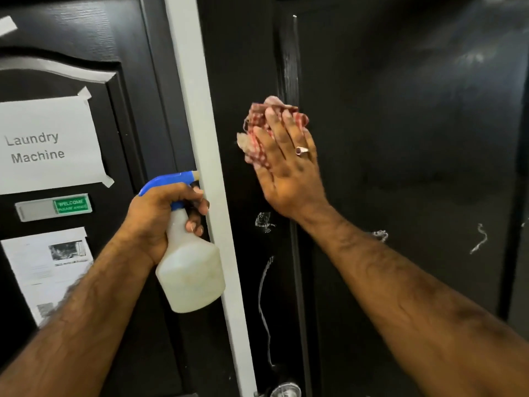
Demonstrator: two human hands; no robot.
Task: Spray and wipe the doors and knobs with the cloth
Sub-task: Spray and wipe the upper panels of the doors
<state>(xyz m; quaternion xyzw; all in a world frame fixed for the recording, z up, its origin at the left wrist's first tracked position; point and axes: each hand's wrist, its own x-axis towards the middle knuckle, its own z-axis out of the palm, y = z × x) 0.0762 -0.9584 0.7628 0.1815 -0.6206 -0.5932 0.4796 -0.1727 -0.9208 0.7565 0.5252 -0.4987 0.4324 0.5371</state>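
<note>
A person's right hand (289, 164), fingers straight and together with a ring on one, presses a crumpled red-and-white checked cloth (262, 130) flat against a black door (400, 138). The left hand (166, 216), at about eight o'clock from the right and well apart from it, is curled round the neck of a white spray bottle (190, 270) with a blue trigger head, nozzle touching a pale door frame (197, 96). White streaks mark the door at six o'clock from the cloth; a shiny knob (286, 391) shows at the bottom edge. At nine o'clock, a second black door (86, 32) carries a taped "Laundry Machine" sign (48, 141), a green "Welcome" plate (71, 204) and a printed sheet (48, 267).
</note>
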